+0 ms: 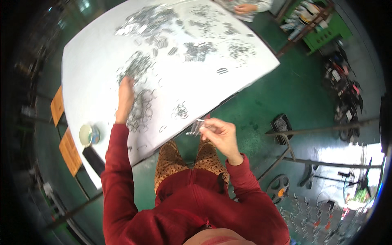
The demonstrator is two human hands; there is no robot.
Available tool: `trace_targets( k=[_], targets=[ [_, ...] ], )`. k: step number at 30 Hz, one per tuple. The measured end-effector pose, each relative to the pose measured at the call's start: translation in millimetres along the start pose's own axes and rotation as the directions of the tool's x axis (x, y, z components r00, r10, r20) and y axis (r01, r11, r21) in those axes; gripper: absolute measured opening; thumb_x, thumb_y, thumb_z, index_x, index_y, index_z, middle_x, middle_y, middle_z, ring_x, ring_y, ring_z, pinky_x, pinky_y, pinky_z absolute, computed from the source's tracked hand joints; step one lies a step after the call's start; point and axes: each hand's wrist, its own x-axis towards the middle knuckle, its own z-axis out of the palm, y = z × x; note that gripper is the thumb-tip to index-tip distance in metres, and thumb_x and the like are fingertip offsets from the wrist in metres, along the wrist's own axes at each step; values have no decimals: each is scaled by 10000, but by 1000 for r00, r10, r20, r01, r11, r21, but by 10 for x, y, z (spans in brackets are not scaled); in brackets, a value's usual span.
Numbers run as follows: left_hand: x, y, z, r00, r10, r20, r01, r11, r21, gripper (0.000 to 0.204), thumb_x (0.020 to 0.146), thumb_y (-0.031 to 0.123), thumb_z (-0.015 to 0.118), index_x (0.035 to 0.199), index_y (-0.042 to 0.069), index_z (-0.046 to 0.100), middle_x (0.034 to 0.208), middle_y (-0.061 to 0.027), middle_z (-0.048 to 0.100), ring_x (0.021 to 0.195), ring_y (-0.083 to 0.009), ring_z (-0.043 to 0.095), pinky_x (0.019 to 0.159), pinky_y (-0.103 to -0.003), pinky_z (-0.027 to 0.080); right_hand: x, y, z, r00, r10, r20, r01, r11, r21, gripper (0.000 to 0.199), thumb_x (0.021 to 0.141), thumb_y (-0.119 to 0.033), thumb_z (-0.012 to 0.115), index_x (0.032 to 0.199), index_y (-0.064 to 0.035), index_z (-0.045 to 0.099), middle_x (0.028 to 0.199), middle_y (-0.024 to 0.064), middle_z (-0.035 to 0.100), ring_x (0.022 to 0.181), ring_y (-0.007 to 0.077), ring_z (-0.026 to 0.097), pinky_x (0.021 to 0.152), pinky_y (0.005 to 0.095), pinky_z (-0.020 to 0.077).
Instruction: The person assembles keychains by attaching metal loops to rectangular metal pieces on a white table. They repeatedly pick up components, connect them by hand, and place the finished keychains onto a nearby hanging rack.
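My right hand [222, 136] is at the table's near edge, above my lap. Its thumb and fingers pinch a small shiny slotted metal piece [195, 128]. My left hand [125, 97] reaches over the white table [90, 69], its fingers bunched at the edge of a heap of thin dark curved metal clips [139, 65]. Whatever those fingertips hold is too small and hidden to make out. Beside the left wrist lies a second spread of curved clips [142, 108]. A smaller cluster of clips [180, 110] sits nearer the right hand.
Slotted metal plates [151, 20] are heaped at the far side, with a striped one [221, 71] lying apart. A pale cup [89, 134] and a black object [94, 161] stand at left, near wooden stools [70, 153]. Another person's hand [245, 9] shows at the far right. A black bin [281, 128] stands right.
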Motion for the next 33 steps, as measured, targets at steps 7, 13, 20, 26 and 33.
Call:
trace_targets(
  k=[7,13,20,26,33],
  targets=[
    [-1225,1377,54,946,84,312,163,709,-686,100,875,21,541,939,-44,579,827,-101,612,719,-154,612,625,-275,541,-140,15,-16,999,31,-21,-30,999,43,250,829,38,588,1078,27,599,773,32,615,585,49,546,530,184,448],
    [-1779,1780,107,891,433,139,-343,841,-419,124,794,28,625,908,23,575,936,-103,616,864,-208,592,775,-314,470,-178,-18,154,993,-1,-118,10,997,78,258,812,24,608,1069,3,612,776,26,634,598,44,563,527,174,454],
    [-1864,1817,281,934,316,168,-197,845,-496,90,833,33,597,898,14,538,874,-111,624,788,-188,609,693,-279,486,-233,-45,165,995,-47,-85,32,986,-164,369,798,29,617,1161,-11,569,794,54,656,652,71,596,573,194,487],
    [-1851,1704,288,915,303,267,-45,733,-679,44,880,25,541,905,10,508,842,-95,601,811,-168,608,729,-279,482,178,-84,-282,999,49,-19,-50,997,-53,413,814,-4,601,1221,-29,533,782,67,651,657,73,587,582,210,494],
    [-1804,1595,490,828,498,258,-225,716,-660,57,852,6,568,883,0,521,838,-114,571,810,-216,616,706,-291,491,2240,990,-910,910,-413,32,300,602,-740,273,837,-25,492,1088,24,587,898,190,650,787,283,634,718,344,487]
  ],
)
